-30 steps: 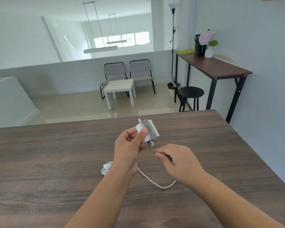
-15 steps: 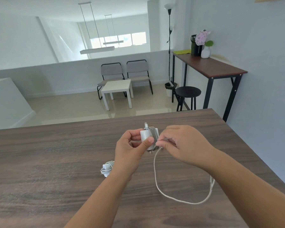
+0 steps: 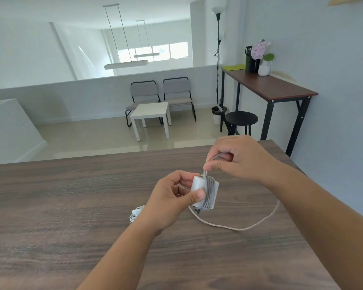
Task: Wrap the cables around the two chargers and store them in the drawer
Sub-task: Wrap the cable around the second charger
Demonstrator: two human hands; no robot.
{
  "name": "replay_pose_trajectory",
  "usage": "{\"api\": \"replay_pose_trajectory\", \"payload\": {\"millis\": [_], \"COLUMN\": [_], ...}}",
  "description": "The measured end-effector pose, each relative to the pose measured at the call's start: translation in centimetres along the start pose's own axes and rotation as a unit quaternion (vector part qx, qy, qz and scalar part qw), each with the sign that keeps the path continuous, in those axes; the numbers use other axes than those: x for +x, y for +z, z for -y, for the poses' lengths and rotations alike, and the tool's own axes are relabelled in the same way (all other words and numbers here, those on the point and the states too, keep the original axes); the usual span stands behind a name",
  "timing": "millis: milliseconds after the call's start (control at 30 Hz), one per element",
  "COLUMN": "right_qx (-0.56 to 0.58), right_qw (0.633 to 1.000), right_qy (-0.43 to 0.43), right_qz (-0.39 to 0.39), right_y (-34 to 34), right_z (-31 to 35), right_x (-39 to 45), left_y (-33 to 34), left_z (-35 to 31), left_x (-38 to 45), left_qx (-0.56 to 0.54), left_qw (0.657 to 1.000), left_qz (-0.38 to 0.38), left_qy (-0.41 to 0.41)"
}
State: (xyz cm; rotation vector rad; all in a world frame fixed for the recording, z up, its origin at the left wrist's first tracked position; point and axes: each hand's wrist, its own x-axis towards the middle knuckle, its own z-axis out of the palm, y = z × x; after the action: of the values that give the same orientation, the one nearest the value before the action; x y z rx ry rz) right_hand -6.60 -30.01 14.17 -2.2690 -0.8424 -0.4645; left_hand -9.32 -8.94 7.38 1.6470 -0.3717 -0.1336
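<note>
My left hand grips a white charger above the dark wooden table, thumb and fingers pinching its left side. Several turns of grey-white cable are wound around its body. My right hand is just above and right of the charger, pinching the cable where it leaves the top. The loose rest of that cable loops down onto the table to the right. A second white charger with its cable bundled lies on the table, mostly hidden behind my left wrist. No drawer is visible.
The table's far edge runs just beyond my hands and its right edge falls off near the wall. Beyond are a white side table, two grey chairs, a black stool and a tall desk holding a vase.
My right hand rose from below the charger to above it, carrying the cable up over the top. The free loop on the table shifted right. The left hand turned the charger slightly.
</note>
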Motion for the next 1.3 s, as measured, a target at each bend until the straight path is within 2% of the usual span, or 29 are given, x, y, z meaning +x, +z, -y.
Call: {"api": "replay_pose_trajectory", "payload": {"millis": [133,233,500,633,767,900,1100,1300], "right_qx": [0.095,0.153,0.301,0.313,0.34,0.311,0.202,-0.001], "right_qw": [0.995,0.987,0.941,0.935,0.916,0.922,0.953,0.989], "right_qy": [0.029,0.053,0.149,0.159,0.197,0.213,0.215,0.143], "right_qz": [0.01,0.008,-0.034,-0.052,-0.079,-0.086,-0.07,-0.041], "right_y": [0.7,1.1,3.5,5.2,6.4,6.3,6.5,5.8], "right_z": [-0.4,-0.7,-2.6,-2.5,-2.2,-1.8,-0.7,-0.4], "right_x": [-0.3,-0.6,-1.9,-2.9,-3.7,-4.0,-5.3,-5.6], "left_y": [-0.4,-0.5,0.1,0.3,0.7,0.7,0.6,0.7], "left_z": [-0.5,-0.5,-0.9,-0.9,-0.6,-0.5,-0.4,-0.1], "left_x": [-0.1,-0.3,-0.6,-0.4,-0.2,0.2,1.1,1.5], "left_qx": [0.009,-0.015,-0.102,-0.129,-0.147,-0.157,-0.203,-0.223], "left_qw": [0.999,0.999,0.991,0.99,0.987,0.986,0.975,0.972], "left_qz": [0.042,0.028,0.076,0.045,0.051,0.035,-0.081,-0.07], "left_qy": [0.0,0.007,0.051,0.048,0.041,0.048,0.026,0.024]}}
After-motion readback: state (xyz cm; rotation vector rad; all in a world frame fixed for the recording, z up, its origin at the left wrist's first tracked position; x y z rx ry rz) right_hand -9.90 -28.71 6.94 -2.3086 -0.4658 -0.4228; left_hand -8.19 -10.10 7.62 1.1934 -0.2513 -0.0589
